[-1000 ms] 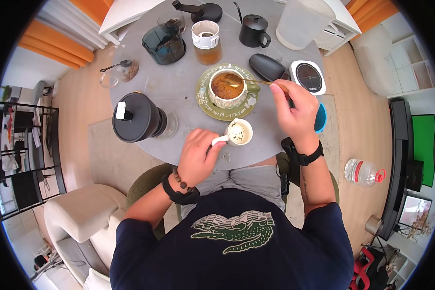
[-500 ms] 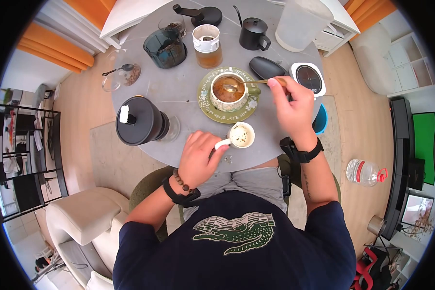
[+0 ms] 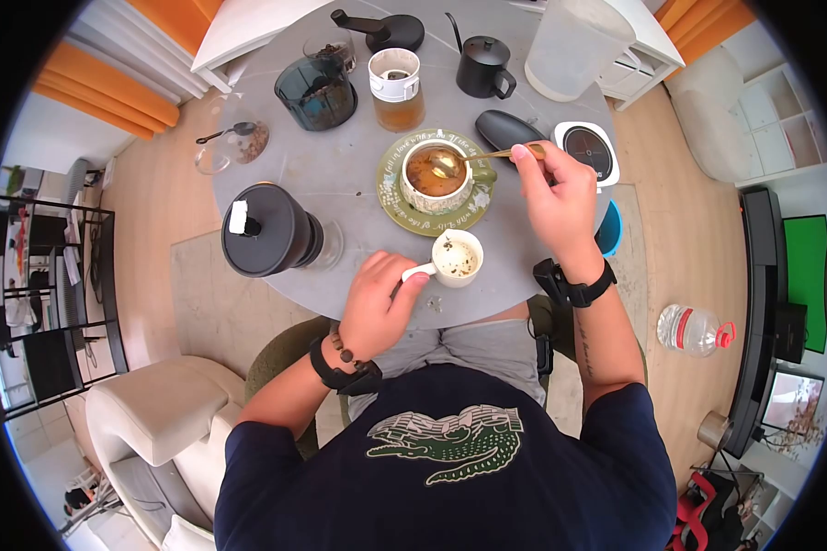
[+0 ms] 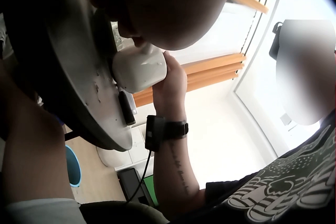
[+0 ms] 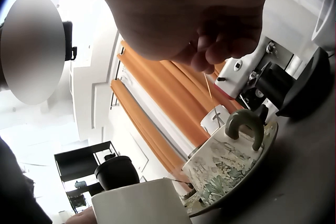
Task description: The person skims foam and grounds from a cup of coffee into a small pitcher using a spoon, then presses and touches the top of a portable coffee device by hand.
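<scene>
My right hand (image 3: 560, 197) pinches the handle of a gold spoon (image 3: 494, 153) between thumb and fingers. The spoon's bowl sits at the brown liquid in a patterned cup with a green handle (image 3: 427, 201), dark bits floating around it. Under the cup lies a green saucer (image 3: 395, 210) with white lettering. Nearer the body, my left hand (image 3: 377, 298) grips the handle of a small white pitcher (image 3: 458, 258), which has dark specks inside. The left wrist view shows the pitcher's smooth outer side (image 4: 140, 71). In the right wrist view, curled fingers (image 5: 226, 50) hang above the cup (image 5: 220, 169).
Left on the grey table stands a black grinder (image 3: 265, 231). Behind the cup are a white-collared glass of amber liquid (image 3: 398, 106), a dark tinted container (image 3: 312, 96) and a black kettle (image 3: 483, 66). A black dish (image 3: 507, 130) and a scale (image 3: 586, 147) lie right, beside the right hand.
The spoon's bowl has shifted within the cup, toward the right side, and the liquid's surface has altered. Both hands keep their holds; the pitcher has barely moved.
</scene>
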### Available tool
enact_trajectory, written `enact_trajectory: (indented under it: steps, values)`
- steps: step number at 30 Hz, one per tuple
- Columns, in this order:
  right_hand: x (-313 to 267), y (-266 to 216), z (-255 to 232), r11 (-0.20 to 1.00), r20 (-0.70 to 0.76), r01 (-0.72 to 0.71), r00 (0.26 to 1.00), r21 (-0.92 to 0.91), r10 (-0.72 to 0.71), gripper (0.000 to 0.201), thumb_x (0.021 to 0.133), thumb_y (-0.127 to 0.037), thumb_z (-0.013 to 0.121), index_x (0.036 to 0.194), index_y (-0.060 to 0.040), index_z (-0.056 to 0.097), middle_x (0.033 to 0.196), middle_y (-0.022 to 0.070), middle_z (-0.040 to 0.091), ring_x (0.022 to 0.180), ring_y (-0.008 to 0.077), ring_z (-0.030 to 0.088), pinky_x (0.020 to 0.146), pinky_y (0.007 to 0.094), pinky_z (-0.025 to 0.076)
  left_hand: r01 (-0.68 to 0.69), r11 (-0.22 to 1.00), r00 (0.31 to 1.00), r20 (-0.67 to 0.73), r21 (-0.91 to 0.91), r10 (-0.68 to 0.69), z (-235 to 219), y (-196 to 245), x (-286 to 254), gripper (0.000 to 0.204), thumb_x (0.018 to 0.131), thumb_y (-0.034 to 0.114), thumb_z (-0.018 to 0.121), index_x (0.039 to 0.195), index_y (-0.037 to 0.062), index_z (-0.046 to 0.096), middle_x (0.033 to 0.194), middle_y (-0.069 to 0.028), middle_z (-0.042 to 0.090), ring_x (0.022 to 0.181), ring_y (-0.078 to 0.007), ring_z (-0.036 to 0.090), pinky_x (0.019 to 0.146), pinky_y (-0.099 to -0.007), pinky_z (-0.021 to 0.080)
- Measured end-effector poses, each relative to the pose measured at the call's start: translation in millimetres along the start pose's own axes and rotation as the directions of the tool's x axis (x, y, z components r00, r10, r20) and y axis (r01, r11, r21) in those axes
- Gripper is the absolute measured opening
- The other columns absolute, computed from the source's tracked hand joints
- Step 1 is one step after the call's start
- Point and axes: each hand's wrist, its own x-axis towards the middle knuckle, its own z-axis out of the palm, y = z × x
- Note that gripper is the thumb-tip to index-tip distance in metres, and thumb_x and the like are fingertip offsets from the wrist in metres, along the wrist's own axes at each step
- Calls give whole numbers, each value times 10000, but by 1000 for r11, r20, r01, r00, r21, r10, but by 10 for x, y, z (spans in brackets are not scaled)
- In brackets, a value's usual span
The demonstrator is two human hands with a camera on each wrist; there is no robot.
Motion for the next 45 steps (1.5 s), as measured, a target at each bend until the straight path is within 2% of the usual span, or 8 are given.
enact_trajectory:
  steps: [2,5,12,16,18,24,37,45]
  values:
    - [27,49,20,1000,8,-23,1000,1,23,240,1109,-190,751,986,12,789,643,-20,600,597,39,521,555,263,371,53,997,998,-30,-50,-54,-38,26,39,159,1102,140,683,1049,-6,710,896,-121,658,868,-320,582,808,-425,476]
    - [60,102,31,996,26,-86,996,33,86,267,1117,-211,742,968,7,785,633,-28,592,588,37,519,554,265,362,59,996,997,-49,-61,-62,-85,29,98,158,1109,126,665,1047,-12,709,878,-115,653,849,-297,582,788,-408,475]
    - [156,98,27,968,101,-239,968,81,231,338,1124,-272,727,926,-7,795,623,-29,607,566,40,486,548,271,363,86,996,994,-70,-38,-89,-150,51,183,172,1114,135,662,1038,-11,712,860,-114,646,826,-279,576,771,-395,469]
    - [204,236,41,956,101,-261,963,133,249,331,1102,-267,738,920,1,802,602,-22,618,554,46,517,529,288,369,96,995,993,-70,-40,-99,-143,73,202,186,1115,151,667,1029,-9,709,845,-105,636,822,-267,570,767,-391,464]
    - [221,260,42,925,134,-330,942,190,308,333,1101,-283,741,917,-14,809,606,-29,616,553,42,519,529,278,374,88,995,993,-77,-44,-92,-144,71,208,192,1116,157,669,1025,-8,708,839,-101,633,819,-266,568,766,-389,463]
    - [236,256,38,882,162,-390,919,265,358,320,1115,-277,732,912,-42,809,629,-51,583,553,46,490,528,247,376,105,993,990,-85,-58,-110,-148,44,216,219,1131,178,654,1011,1,704,838,-94,622,812,-255,561,770,-386,463]
    - [229,126,-119,857,160,-402,915,321,369,329,1092,-298,756,889,-45,813,620,-44,600,544,46,505,522,253,379,136,984,984,-102,-112,-148,-152,8,263,284,1152,227,639,967,16,680,844,-74,582,802,-204,553,755,-360,455]
    - [-29,-158,-297,898,178,-326,942,297,283,274,1110,-236,747,941,-28,804,631,-61,591,563,28,505,531,245,364,135,984,984,-100,-116,-147,-156,-4,255,288,1153,235,637,973,14,681,853,-75,580,806,-205,553,760,-358,457]
